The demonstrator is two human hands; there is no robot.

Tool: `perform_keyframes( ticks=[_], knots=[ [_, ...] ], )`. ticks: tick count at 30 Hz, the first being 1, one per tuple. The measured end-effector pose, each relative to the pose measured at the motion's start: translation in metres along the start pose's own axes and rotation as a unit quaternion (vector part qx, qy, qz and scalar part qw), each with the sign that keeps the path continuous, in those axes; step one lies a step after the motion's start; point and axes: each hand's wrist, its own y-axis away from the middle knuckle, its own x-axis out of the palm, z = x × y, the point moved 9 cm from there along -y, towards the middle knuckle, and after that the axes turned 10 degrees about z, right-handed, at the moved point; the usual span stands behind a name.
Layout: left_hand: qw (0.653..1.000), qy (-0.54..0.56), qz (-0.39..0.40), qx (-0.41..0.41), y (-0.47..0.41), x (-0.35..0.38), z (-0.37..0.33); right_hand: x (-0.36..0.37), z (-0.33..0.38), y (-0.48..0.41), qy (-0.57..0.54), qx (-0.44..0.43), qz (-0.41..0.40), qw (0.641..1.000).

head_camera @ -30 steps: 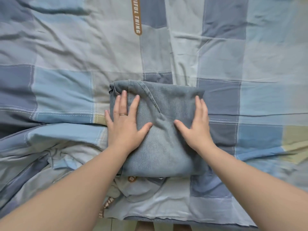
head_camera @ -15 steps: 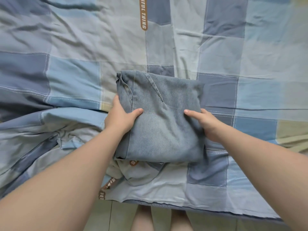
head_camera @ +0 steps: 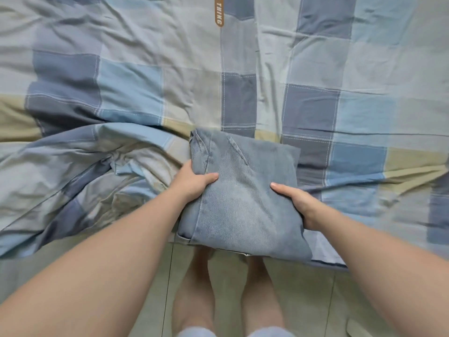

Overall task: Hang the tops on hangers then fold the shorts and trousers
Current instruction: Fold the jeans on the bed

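The folded jeans (head_camera: 243,190) lie at the near edge of the checked bedspread (head_camera: 145,57), their front corner hanging over the tiled floor (head_camera: 303,300). The left hand (head_camera: 192,183) grips their left side and the right hand (head_camera: 301,203) their right, thumbs on top, fingers apparently tucked beneath. Beyond, the spread lies flat; to the left it is rumpled. A brown label (head_camera: 219,13) reads "L THING".

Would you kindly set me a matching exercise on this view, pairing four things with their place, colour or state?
Things:
1. folded jeans
2. left hand
3. right hand
4. label strip

Descriptions:
A. brown, lettered, at the top edge of the view
B. light blue denim
C. grips the jeans' side with the long seam
D. grips the jeans' side without a seam

Pairs: 1-B, 2-C, 3-D, 4-A
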Motion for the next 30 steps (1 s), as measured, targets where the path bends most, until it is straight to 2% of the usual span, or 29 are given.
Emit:
perform_keyframes(
  ticks=[4,7,9,12,17,21,24,30],
  knots=[
    [0.997,0.01,0.051,-0.048,0.051,0.034,0.037,0.007,-0.063,0.051,-0.043,0.042,-0.021,0.998],
    [0.988,-0.022,0.102,-0.117,0.099,0.048,0.061,0.02,-0.101,0.1,-0.076,0.061,-0.039,0.994],
    [0.981,-0.021,0.131,-0.145,0.133,0.053,0.069,0.03,-0.12,0.135,-0.098,0.055,-0.058,0.992],
    [0.977,-0.027,0.16,-0.138,0.176,0.055,0.065,0.042,-0.141,0.184,-0.137,0.009,-0.098,0.986],
    [0.981,-0.062,0.18,-0.04,0.227,0.058,0.018,0.063,-0.167,0.261,-0.207,-0.101,-0.177,0.957],
    [0.972,-0.129,0.188,0.054,0.265,0.068,-0.029,0.076,-0.19,0.321,-0.273,-0.216,-0.241,0.906],
    [0.951,-0.198,0.191,0.142,0.299,0.087,-0.063,0.084,-0.213,0.368,-0.317,-0.289,-0.283,0.858],
    [0.893,-0.267,0.26,0.252,0.387,0.164,-0.099,0.089,-0.288,0.461,-0.366,-0.39,-0.353,0.768]
  ],
)
